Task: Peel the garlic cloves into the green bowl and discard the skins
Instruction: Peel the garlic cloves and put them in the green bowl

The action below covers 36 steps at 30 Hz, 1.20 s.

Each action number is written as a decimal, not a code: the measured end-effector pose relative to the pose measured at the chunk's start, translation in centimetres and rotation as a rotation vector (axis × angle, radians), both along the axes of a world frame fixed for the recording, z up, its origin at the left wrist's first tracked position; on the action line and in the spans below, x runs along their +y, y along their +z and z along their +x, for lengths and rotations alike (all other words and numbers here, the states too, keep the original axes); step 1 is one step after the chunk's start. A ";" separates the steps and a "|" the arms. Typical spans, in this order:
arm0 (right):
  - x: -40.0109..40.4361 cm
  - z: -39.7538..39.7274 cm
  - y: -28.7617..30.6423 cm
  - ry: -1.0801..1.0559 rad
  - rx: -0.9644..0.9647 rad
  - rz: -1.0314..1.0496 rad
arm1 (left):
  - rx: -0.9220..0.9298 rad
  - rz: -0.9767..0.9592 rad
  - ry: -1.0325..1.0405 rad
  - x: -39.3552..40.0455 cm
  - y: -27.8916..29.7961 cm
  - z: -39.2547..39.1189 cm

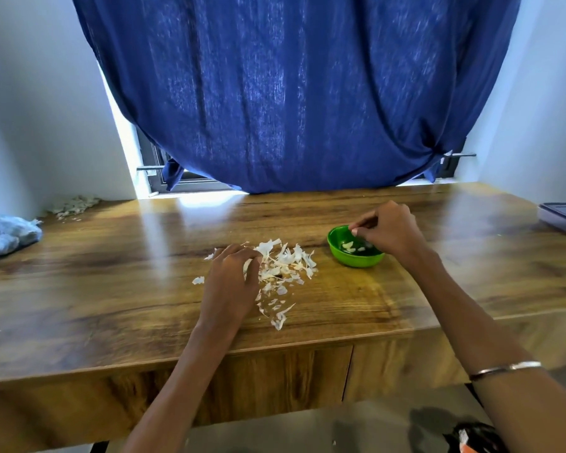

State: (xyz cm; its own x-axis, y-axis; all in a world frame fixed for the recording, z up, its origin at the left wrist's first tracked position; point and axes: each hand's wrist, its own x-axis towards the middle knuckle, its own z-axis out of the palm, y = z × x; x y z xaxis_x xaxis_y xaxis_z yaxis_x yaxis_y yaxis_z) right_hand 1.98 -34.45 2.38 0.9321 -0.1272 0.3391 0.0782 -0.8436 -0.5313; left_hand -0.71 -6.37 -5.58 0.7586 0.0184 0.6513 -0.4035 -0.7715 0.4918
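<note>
Nearest the camera, 2 bare forearms reach over the front edge of the wooden table (118, 282), the right one wearing a thin metal bangle (504, 369).

Over the pile of garlic skins (285, 266), near the middle of the table, the left hand (231, 282) lies knuckles up with its fingers bent down into the flakes; whether it pinches anything underneath I cannot tell. Loose scraps trail from the pile toward the front edge.

Just right of the pile stands the green bowl (353, 258), with a few pale peeled cloves (348, 246) on its floor. Above its far rim the right hand (389, 232) hovers with fingertips drawn together and pointing down into the bowl, as if letting a clove go; none is clearly visible between them, so its hold is uncertain.

Handling, as a judgement: the skins look papery, weightless and brittle, so they will scatter at a breath and cling to skin. Better to sweep them together with a flat or cupped palm than to pick them up 1 by 1. Peeled cloves are small, firm and slightly tacky, best pinched across the middle. A small, light bowl may slide if nudged, so steady it at the rim.

At the far left lie a crumpled blue cloth (7, 237) and another heap of scraps (74, 206); a lidded container (562, 217) sits at the right edge.
</note>
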 end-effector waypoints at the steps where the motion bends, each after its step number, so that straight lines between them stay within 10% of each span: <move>1: 0.4 -0.1 0.0 0.019 -0.015 0.011 | -0.016 -0.020 0.020 0.1 0.1 0.0; 13: 10.9 -0.2 -1.8 0.406 0.036 -0.011 | 0.049 -0.090 0.141 4.1 2.0 0.3; 31: 19.6 1.9 -3.1 0.407 0.089 -0.371 | -0.028 -0.201 0.052 5.0 1.2 1.1; 36: 19.0 2.4 -3.1 0.409 0.146 -0.183 | -0.045 -0.236 0.044 5.0 1.6 0.6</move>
